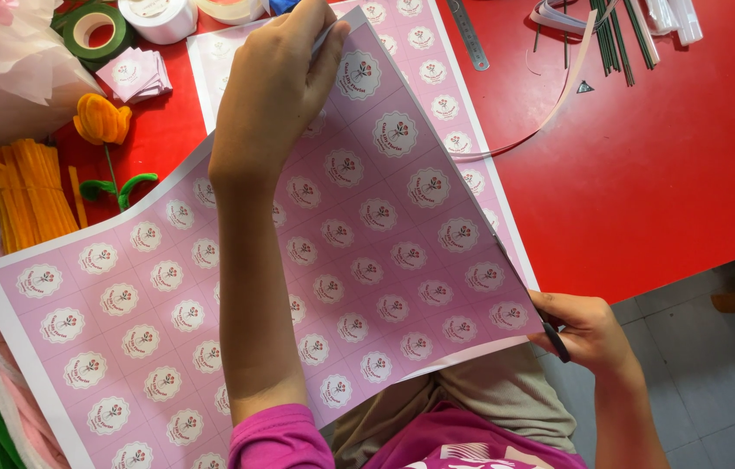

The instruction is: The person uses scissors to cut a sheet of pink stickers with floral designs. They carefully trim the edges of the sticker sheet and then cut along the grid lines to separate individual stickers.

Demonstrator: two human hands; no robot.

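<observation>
We've got the pink sheet (237, 287) held up over the lap and the near edge of the red counter (645, 174), running from near left up to far centre. It's covered in a grid of pink squares, each with a white scalloped round label and a little flower mark in the middle, plus a white border round the outside.

Our left hand (276, 82) pinches the sheet's far edge, fingers curled over the top with the grip closed on the paper. Our right hand (589, 334) is down at the near right corner with its grip wrapped round dark scissors (550, 334), whose blades run up along the sheet's right edge.

A second sheet (424, 43) with the same labels lies flat on the counter underneath, poking out on the far side. At the far left there's a small stack of cut pink squares (135, 74), next to a green tape roll (94, 30) and a white ribbon roll (157, 17). A steel ruler (469, 35) sits just right of the flat sheet, and green wires (615, 35) lie at the far right. An orange flower (101, 120) and yellow pipe cleaners (29, 191) sit on the left.
</observation>
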